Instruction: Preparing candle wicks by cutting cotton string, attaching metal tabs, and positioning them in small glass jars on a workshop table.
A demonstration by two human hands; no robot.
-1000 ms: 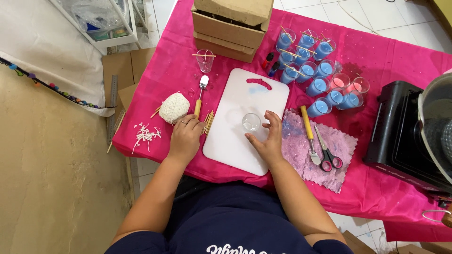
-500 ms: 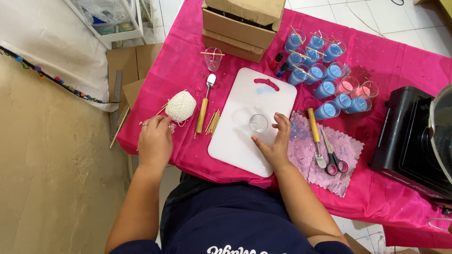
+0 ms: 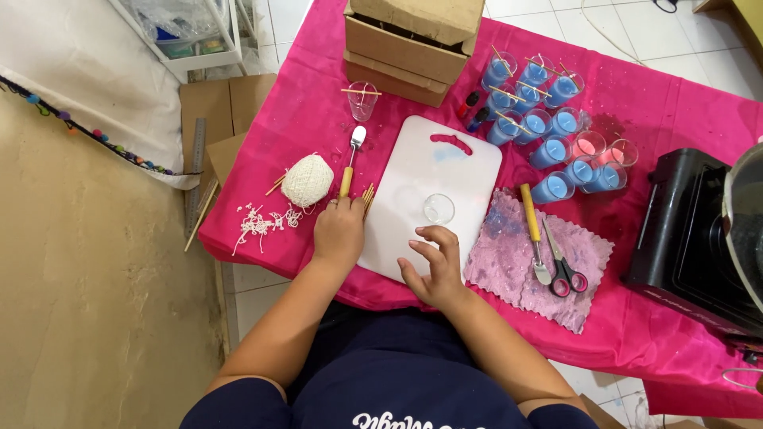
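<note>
The left hand rests with fingers curled, holding nothing, beside the thin wooden sticks on the pink-clothed table, while the right hand, fingers spread apart and empty, steadies the white plastic cutting board just below the small clear glass cup.

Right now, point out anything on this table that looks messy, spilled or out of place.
Loose string scraps lie scattered at the table's left edge beside the string ball. The pink cloth under the scissors has blue stains. Otherwise nothing stands out.
</note>
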